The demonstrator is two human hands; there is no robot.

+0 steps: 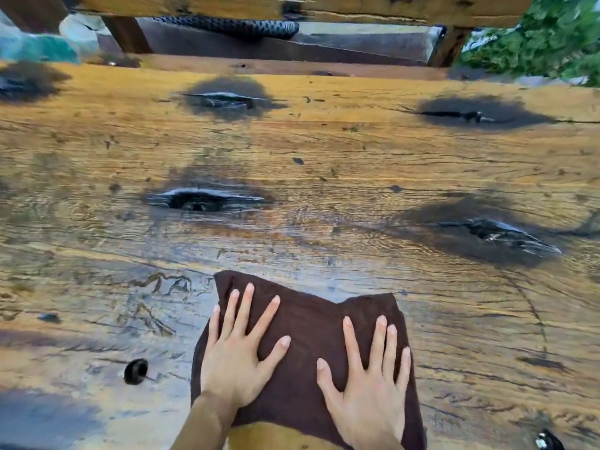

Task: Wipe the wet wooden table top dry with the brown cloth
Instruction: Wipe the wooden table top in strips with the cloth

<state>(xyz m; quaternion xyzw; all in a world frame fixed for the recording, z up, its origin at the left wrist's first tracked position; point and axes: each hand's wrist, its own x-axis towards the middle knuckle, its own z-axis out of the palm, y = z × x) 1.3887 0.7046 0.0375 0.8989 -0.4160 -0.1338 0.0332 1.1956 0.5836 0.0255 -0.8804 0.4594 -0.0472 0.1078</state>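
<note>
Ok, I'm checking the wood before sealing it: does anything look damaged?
Yes. The table has dark cracked knots beyond the cloth, and a round hole left of it.

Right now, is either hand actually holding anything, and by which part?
Nothing is gripped. The left hand and right hand lie flat, fingers spread, pressing the cloth onto the table, one on each half.

Brown cloth (311, 329) spread flat, lower centre of frame, on wet wooden bench (324, 151). Left hand (238, 358) and right hand (368, 384) press it side by side, fingers straight and splayed. Dark knot hollows (201, 199) glisten across mid-frame. Greenery (545, 37) upper right.
</note>
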